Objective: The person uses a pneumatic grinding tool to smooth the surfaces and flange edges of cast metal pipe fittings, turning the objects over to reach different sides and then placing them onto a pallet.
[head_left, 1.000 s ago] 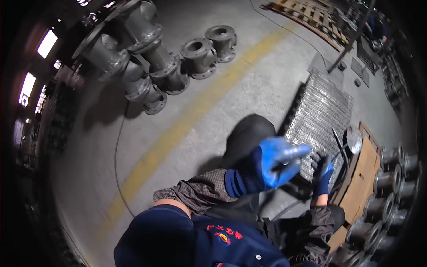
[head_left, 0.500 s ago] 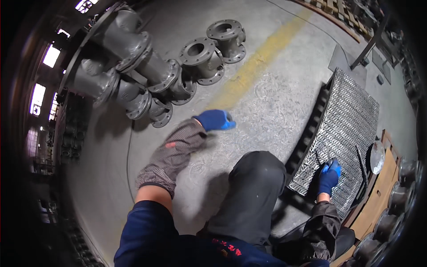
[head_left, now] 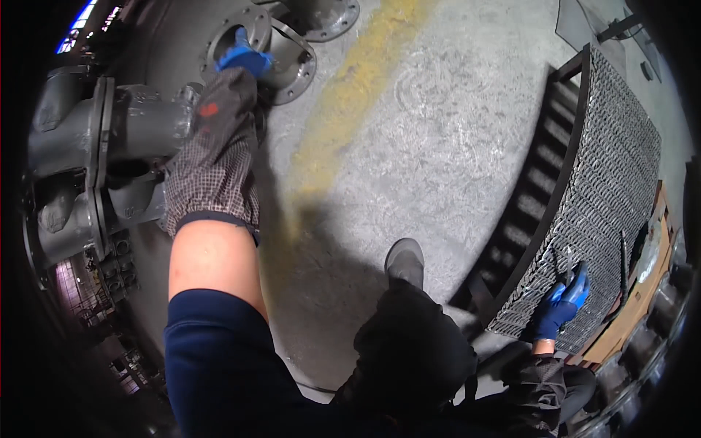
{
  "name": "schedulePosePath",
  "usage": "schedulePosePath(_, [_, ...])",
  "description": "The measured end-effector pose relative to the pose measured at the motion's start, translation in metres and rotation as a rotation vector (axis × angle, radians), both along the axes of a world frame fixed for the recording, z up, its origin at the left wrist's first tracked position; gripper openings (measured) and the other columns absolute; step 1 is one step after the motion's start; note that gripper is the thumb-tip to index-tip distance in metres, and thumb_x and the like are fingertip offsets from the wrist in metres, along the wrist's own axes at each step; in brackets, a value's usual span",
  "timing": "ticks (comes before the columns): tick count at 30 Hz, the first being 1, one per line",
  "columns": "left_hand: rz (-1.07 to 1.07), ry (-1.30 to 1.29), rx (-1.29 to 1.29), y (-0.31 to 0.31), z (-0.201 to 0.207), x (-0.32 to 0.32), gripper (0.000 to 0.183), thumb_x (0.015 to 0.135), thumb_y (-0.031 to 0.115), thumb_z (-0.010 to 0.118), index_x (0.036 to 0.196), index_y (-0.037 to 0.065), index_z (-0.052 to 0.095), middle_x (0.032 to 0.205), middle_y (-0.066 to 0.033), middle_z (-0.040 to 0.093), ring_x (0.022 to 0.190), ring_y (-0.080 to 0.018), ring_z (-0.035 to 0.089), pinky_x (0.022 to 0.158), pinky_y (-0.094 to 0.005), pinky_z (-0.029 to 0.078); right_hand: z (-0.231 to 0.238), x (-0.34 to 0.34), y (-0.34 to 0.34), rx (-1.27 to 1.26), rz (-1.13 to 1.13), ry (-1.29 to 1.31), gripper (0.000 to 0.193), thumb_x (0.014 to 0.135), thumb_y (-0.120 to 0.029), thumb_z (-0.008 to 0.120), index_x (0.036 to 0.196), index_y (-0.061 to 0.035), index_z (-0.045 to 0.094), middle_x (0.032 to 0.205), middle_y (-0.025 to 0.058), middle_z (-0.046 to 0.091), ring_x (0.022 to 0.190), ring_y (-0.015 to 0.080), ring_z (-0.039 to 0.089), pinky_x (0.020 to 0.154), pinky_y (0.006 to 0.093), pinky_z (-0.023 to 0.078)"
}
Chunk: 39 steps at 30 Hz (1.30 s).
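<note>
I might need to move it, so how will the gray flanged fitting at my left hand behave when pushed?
The flanged fitting looks like thick metal, so probably stiff and heavy. Its wide base flange should resist tipping.

The far-left fitting is grey metal, faintly glossy. The left sleeve is matt checked cloth; the right glove, cloth with slick blue fingers. At right, the tabletop looks like shiny, ridged metal, its frame dark matt metal. The floor resembles scuffed concrete.
</note>
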<state>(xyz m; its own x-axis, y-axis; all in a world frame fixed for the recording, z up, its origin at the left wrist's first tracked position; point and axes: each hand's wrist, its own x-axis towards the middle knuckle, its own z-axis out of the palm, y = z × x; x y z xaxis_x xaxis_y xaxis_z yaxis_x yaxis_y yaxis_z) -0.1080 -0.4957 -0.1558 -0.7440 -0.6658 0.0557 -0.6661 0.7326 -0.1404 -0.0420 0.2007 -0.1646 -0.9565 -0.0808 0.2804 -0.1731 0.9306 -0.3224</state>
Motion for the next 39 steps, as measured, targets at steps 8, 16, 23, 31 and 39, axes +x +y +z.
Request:
schedulePosePath(8, [-0.034,-0.018,-0.137,0.081,0.009,0.034,0.040,0.075,0.024,0.057,0.109,0.003,0.051,0.093,-0.0198,0.063,0.084,-0.0354,0.063,0.075,-0.0461,0.048,0.001,-0.003,0.008,0.122,-0.012,0.002,0.050,0.079,-0.001,0.044,0.129,-0.0001,0.044,0.119,0.0236,0.047,0.108,0.0363,0.049,0.093,0.0384,0.039])
schedulePosePath(16, [-0.381,-0.221,-0.083,0.273,0.024,0.192,0.063,0.070,0.021,0.059,0.126,-0.006,0.044,0.082,-0.0187,0.060,0.074,-0.0302,0.059,0.063,-0.0439,0.044,-0.008,-0.002,0.012,0.098,-0.037,0.131,0.038,0.084,-0.011,0.054,0.120,0.0009,0.051,0.102,0.0257,0.055,0.090,0.0401,0.054,0.079,0.0436,0.044])
schedulePosePath(23, [-0.312,-0.144,0.084,0.375,-0.003,0.257,0.043,0.080,0.015,0.046,0.119,-0.004,0.050,0.078,-0.0110,0.062,0.069,-0.0225,0.058,0.062,-0.0401,0.046,-0.024,-0.016,0.030,0.156,-0.067,-0.126,0.045,0.077,-0.017,0.060,0.119,-0.0036,0.051,0.102,0.0274,0.053,0.088,0.0416,0.056,0.074,0.0452,0.047])
schedulePosePath(31, [-0.192,0.036,0.389,0.366,0.053,0.256,0.097,0.069,0.063,0.058,0.129,-0.010,0.039,0.074,-0.0192,0.063,0.064,-0.0299,0.062,0.059,-0.0390,0.049,0.124,-0.063,-0.101,-0.455,0.264,0.186,0.027,0.087,-0.023,0.050,0.105,-0.0064,0.061,0.097,0.0205,0.063,0.085,0.0354,0.061,0.075,0.0396,0.048])
schedulePosePath(39, [-0.079,0.739,0.293,0.328,0.065,0.285,0.045,0.077,0.033,0.062,0.109,0.002,0.060,0.103,-0.0196,0.063,0.092,-0.0353,0.061,0.083,-0.0405,0.048,0.108,0.004,-0.247,-0.370,0.506,-0.180,0.033,0.088,-0.036,0.049,0.087,-0.0058,0.062,0.087,0.0225,0.062,0.078,0.0404,0.059,0.069,0.0466,0.046])
